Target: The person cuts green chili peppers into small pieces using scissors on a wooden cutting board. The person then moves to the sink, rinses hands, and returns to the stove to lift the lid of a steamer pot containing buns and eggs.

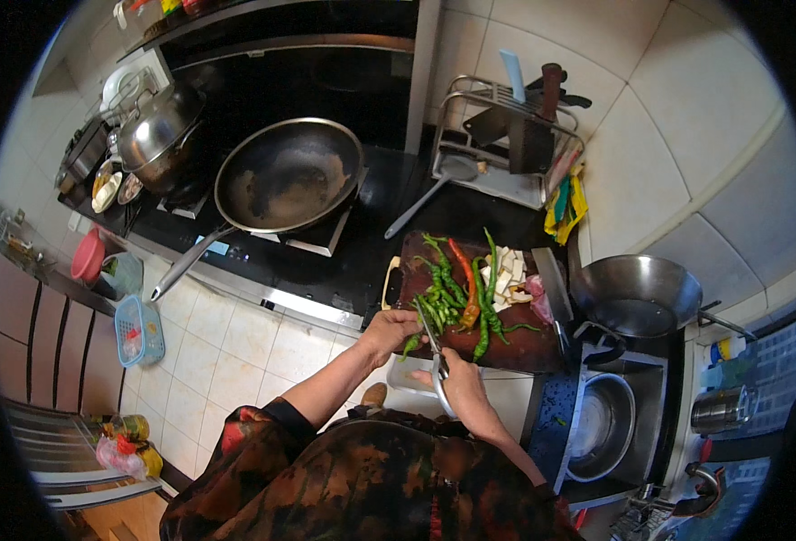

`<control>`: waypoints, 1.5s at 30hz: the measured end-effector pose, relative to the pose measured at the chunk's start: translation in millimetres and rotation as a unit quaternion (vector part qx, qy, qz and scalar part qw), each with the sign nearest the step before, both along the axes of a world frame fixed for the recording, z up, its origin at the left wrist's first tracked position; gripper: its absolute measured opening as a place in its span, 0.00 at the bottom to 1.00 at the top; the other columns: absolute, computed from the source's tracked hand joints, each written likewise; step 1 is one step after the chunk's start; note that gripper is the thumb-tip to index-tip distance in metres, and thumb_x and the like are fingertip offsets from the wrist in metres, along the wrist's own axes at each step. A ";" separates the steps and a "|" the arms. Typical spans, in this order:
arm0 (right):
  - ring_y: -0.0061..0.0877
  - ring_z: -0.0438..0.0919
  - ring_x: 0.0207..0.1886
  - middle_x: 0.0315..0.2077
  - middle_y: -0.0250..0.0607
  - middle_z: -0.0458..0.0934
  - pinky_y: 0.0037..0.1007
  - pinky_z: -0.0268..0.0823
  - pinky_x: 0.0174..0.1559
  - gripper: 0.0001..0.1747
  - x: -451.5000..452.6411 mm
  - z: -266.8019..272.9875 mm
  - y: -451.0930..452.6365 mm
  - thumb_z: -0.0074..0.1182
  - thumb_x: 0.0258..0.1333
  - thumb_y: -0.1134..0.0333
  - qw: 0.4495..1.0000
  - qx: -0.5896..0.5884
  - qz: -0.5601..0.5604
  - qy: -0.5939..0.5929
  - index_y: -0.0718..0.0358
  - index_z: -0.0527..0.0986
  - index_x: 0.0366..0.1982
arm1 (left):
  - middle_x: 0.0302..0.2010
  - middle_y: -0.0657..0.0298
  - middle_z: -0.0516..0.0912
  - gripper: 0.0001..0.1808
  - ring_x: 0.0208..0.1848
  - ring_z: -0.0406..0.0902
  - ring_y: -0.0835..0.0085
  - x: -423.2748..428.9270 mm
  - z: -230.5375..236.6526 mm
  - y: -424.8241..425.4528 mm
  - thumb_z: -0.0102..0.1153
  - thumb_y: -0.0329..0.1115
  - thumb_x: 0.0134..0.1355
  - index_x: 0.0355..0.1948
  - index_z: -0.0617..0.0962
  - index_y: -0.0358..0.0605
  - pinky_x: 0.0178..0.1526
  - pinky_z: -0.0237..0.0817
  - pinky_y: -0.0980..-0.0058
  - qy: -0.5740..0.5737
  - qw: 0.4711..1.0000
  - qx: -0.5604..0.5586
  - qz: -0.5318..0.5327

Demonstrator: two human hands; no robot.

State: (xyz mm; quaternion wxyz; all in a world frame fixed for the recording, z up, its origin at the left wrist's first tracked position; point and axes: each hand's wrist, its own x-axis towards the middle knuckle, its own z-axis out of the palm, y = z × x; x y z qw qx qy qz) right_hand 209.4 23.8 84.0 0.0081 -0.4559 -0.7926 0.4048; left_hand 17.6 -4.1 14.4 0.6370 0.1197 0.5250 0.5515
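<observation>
Kitchen scissors [436, 356] are gripped by their handles in my right hand [464, 391], blades pointing up toward the cutting board [519, 345]. My left hand [395, 331] pinches a green chili pepper [411, 346] beside the blades. Cut green pepper pieces [441, 308] lie in a heap just beyond the scissors. A red chili pepper [467, 284] and several long green peppers [490, 287] rest whole to the right. Behind them sit white chopped pieces [506, 274] and a pink lump, perhaps meat [538, 297]. A cleaver [550, 280] lies along the board's right edge.
A wok [289, 176] stands on the stove, its handle [191, 264] jutting over the front edge. Beyond the board are a spatula [431, 196] and a knife rack [506, 149]. At right, a metal pan [638, 295] stands near the sink, which holds a steel basin [601, 426].
</observation>
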 end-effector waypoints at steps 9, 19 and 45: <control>0.54 0.76 0.57 0.50 0.66 0.77 0.48 0.67 0.57 0.56 10.4 1.3 2.9 0.67 0.46 0.36 0.994 0.045 0.053 -0.082 0.65 0.61 0.66 | 0.34 0.60 0.87 0.06 0.32 0.83 0.73 -2.3 -0.5 -3.6 0.59 0.27 0.66 0.38 0.85 0.38 0.36 0.77 0.76 -0.006 1.000 0.012 0.013; 0.51 0.82 0.43 0.34 0.58 0.82 0.44 0.71 0.45 0.41 -1.9 10.2 -3.0 0.70 0.48 0.43 0.999 -0.013 -0.001 -0.053 0.67 0.72 0.53 | 0.36 0.58 0.87 0.08 0.32 0.84 0.73 0.8 -19.8 -2.9 0.59 0.30 0.68 0.42 0.84 0.38 0.36 0.78 0.72 0.013 1.000 -0.003 -0.002; 0.52 0.79 0.51 0.43 0.59 0.81 0.45 0.68 0.54 0.48 11.0 19.2 6.7 0.69 0.47 0.41 0.998 -0.044 0.000 -0.048 0.63 0.66 0.61 | 0.42 0.61 0.86 0.15 0.41 0.85 0.73 3.1 10.2 -8.6 0.64 0.23 0.62 0.51 0.81 0.39 0.44 0.78 0.75 -0.003 1.000 0.004 -0.009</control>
